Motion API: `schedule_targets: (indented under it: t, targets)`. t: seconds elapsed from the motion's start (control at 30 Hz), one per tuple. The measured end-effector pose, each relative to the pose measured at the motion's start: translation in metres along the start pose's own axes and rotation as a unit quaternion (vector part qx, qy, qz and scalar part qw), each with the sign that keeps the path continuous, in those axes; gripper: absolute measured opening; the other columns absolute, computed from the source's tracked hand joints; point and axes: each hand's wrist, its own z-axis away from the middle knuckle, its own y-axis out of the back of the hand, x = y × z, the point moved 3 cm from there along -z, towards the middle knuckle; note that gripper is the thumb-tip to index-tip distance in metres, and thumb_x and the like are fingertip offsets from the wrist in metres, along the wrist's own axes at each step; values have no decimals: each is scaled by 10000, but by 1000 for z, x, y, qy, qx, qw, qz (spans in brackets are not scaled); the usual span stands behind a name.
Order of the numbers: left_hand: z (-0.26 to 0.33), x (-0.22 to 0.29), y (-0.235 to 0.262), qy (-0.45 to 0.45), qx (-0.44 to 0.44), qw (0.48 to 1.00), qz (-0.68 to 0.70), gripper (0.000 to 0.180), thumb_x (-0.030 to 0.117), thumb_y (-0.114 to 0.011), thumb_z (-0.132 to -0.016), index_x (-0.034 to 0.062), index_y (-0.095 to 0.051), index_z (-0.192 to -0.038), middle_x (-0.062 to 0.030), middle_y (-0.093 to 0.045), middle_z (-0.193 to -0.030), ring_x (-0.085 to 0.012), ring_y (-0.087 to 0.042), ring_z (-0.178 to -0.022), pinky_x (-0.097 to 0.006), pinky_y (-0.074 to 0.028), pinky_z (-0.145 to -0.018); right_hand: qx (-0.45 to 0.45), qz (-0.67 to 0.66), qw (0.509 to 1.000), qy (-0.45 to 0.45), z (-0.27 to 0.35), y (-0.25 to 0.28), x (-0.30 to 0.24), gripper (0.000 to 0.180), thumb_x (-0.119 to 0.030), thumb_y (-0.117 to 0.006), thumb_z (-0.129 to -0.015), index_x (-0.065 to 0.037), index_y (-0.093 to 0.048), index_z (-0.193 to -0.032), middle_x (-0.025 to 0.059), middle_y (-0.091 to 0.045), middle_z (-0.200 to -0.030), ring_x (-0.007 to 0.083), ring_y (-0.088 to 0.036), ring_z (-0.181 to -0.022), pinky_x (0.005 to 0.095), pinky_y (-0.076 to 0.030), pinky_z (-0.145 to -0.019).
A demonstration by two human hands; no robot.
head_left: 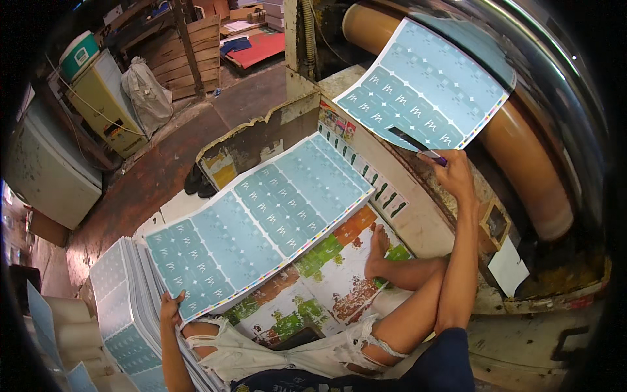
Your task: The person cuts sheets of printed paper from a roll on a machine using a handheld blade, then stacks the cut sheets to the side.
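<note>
While I watch from the head view, my left hand (171, 307) at 7 o'clock pinches the near corner of 1 long teal printed sheet (261, 215), thin glossy card that bows across the lap. A matching stack (124, 307) lies just beside it. At 2 o'clock my right hand (454, 175) grips 1 sheet's edge (424, 88) against the tan roller (522, 150). I judge square, unhurried feeding avoids creases.
</note>
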Motion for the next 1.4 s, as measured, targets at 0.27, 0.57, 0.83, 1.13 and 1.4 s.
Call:
schedule_targets:
  t: [0.27, 0.57, 0.83, 1.13, 1.4]
  targets:
    - [-57, -11, -52, -75, -47, 994, -68, 518, 51, -695, -850, -44, -479, -1312, -110, -634, -1130, -221, -606, -964, -320, -502, -856, -64, -40, 997, -24, 14, -20, -27, 208, -224, -720, -847, -19, -744, -864, 56, -506, -441, 80, -480, -387, 292, -367, -403]
    - [-44, -28, -177, -285, 116, 755, -579, 1089, 469, -863, -596, -89, -352, -1379, -258, -383, -1424, -380, -391, -1312, -449, -426, -1016, -162, -49, 984, -56, 15, -29, -62, 213, -188, -734, -810, 7, -741, -896, 96, -516, -450, 105, -449, -389, 309, -370, -411]
    - [-29, -12, -374, -378, -90, 761, -520, 854, 332, -835, -629, 94, -452, -1354, -213, -337, -1457, -370, -372, -1317, -478, -461, -979, -226, -98, 969, 18, 10, -44, -92, 262, -217, -744, -770, 27, -682, -699, 163, -467, -468, 176, -415, -422, 350, -376, -455]
    - [-39, 12, -418, -409, -78, 786, -456, 884, 272, -855, -636, 104, -406, -1377, -230, -411, -1394, -368, -420, -1281, -485, -449, -968, -293, -95, 950, 60, 7, -41, -104, 186, -156, -694, -740, 30, -693, -727, 215, -575, -559, 301, -549, -474, 378, -438, -509]
    - [43, 140, -455, 107, -362, 855, 355, 607, 419, -628, -887, -41, -488, -1259, -153, -597, -1138, -269, -604, -1078, -396, -502, -928, -392, -86, 897, 187, 34, -76, -135, 219, -193, -705, -736, 24, -686, -715, 164, -611, -556, 309, -615, -539, 382, -492, -552]
